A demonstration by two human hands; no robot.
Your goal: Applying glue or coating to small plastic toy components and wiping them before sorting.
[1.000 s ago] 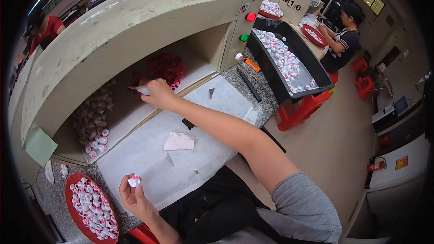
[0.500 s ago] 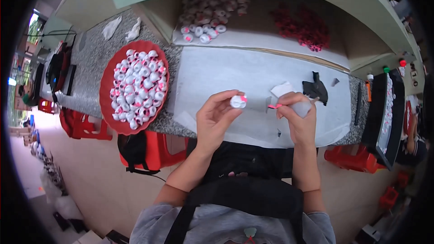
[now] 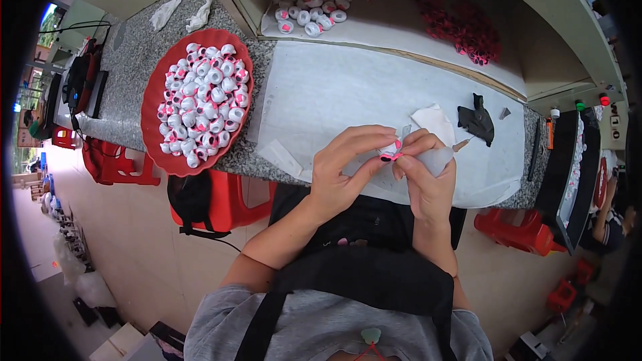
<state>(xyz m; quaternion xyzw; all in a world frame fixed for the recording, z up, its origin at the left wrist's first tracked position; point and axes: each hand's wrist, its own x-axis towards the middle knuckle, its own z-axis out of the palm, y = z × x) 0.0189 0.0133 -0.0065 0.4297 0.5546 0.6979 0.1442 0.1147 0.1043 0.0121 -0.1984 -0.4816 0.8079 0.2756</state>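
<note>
Over the papered bench my two hands meet, fingertips together. Between the thumb and fingers of my left hand (image 3: 341, 177) is a small round white piece with pink on it (image 3: 389, 148), partly covered by the fingers. My right hand (image 3: 431, 184) pinches a small pink-and-black part (image 3: 390, 157) against that piece. A translucent squeeze bottle (image 3: 437, 160) with a narrow brownish tip is also tucked in my right hand, its tip pointing away to the right. Just beyond the hands lies a crumpled white cloth (image 3: 433, 121).
A red scalloped tray (image 3: 152, 103) heaped with white-and-pink pieces stands at left. The shelf ahead holds white pieces (image 3: 314, 16) and a pile of pink-and-dark parts (image 3: 468, 36). A black cloth scrap (image 3: 476, 122) lies right; a red stool (image 3: 227, 200) stands below the bench.
My left hand has moved right with the white piece, and my right hand has brought the pink part to it. The two were apart before. The whole view has shifted slightly.
</note>
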